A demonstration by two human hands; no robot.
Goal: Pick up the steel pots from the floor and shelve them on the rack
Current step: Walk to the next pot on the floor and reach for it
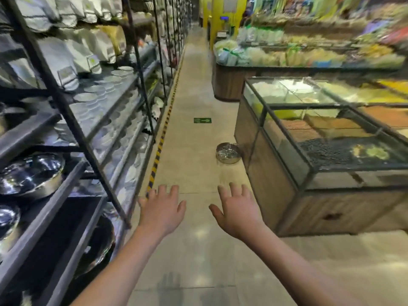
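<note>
One steel pot [228,153] stands on the aisle floor, close against the corner of the glass display counter [309,155]. My left hand [162,208] and my right hand [237,208] are stretched out in front of me over the floor, fingers spread, holding nothing. Both hands are well short of the pot. On the left the dark metal rack [66,184] holds a shiny steel pot [31,173] on a lower shelf, another [7,221] below it at the frame edge, and a third [98,246] near the bottom.
The rack's upper shelves carry stacked white bowls [97,98] and packaged goods. A yellow-black tape line [157,155] runs along the rack's foot. A green arrow sticker [202,120] lies farther down the aisle. Bulk-food counters [287,54] fill the right side.
</note>
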